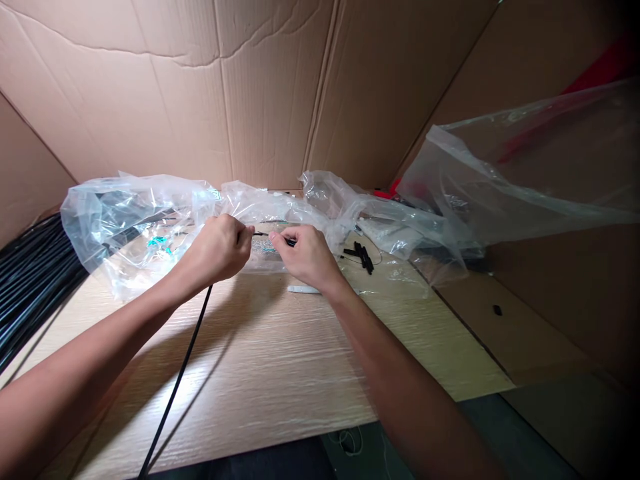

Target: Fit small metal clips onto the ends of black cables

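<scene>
- Corrugated cardboard sheets (200, 87), creased and tan, line the back and sides of a work area around a pale wood-grain tabletop (280, 353) with a ridged, glossy finish.
- Crumpled clear plastic sheeting (130, 227), thin and shiny, forms the landmark here, billowing in loose folds across the far edge of the tabletop and rising in a wide flap toward the right.
- Left hand (217, 250) is closed, its fingertips pressed together on a black cable (183, 367), a smooth, thin round line that runs from beneath the hand toward the near edge of the tabletop, with a slim tip poking out past the fingers.
- Right hand (307, 257) pinches a small black piece (291, 242) between thumb and fingers, just beside the cable's tip, directly in front of the plastic sheeting; whether the two touch cannot be told.
- Coiled black cables (35, 280), a dense bundle of parallel strands, lie left of the plastic sheeting.
- Short black rigid pieces (361, 257) sit in a small heap at the sheeting's front edge, right of the right hand.
- White stick-shaped object (303, 289), too plain to identify, lies in front of the sheeting, below the right hand.
- Red material (600, 80) shows behind the sheeting's raised flap.
</scene>
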Available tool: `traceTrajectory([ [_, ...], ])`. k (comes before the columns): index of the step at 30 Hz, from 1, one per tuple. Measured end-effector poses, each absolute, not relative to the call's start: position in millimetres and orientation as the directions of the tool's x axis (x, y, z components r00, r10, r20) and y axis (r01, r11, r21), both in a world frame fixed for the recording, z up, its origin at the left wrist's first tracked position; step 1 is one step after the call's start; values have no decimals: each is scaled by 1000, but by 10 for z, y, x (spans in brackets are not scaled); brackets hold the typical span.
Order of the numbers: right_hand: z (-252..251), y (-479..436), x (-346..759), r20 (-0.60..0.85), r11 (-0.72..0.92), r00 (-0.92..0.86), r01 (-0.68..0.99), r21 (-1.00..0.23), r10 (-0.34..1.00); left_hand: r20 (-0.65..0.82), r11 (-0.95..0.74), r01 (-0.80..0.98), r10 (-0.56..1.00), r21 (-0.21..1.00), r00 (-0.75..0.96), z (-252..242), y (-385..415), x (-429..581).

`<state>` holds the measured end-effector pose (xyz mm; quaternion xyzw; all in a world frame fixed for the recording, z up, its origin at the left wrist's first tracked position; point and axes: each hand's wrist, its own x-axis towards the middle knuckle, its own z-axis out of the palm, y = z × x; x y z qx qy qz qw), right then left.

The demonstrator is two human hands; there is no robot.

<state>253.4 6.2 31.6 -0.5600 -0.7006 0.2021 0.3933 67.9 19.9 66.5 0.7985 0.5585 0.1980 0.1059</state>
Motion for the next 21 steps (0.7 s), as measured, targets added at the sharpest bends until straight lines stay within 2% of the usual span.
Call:
traceTrajectory([
  [4, 327, 87, 2617, 282, 268, -74, 609, -746, 956, 237, -426, 845, 901, 322, 363, 648, 191, 656],
  [7, 333, 93, 2666, 264, 259, -85, 621, -740, 961, 232, -460, 870, 878, 175, 418, 658, 163, 662],
  [11, 349, 83, 2693, 213, 236, -115, 652, -721, 970, 160, -424, 906, 895, 14, 417, 678, 129, 701],
  [18, 389, 89, 2713, 139, 162, -87, 668, -727, 986, 154, -411, 902, 890, -131, 429, 664, 148, 704],
  [21, 377, 98, 2720, 131, 179, -121, 659, -730, 984, 155, -437, 880, 871, -187, 465, 635, 141, 713],
])
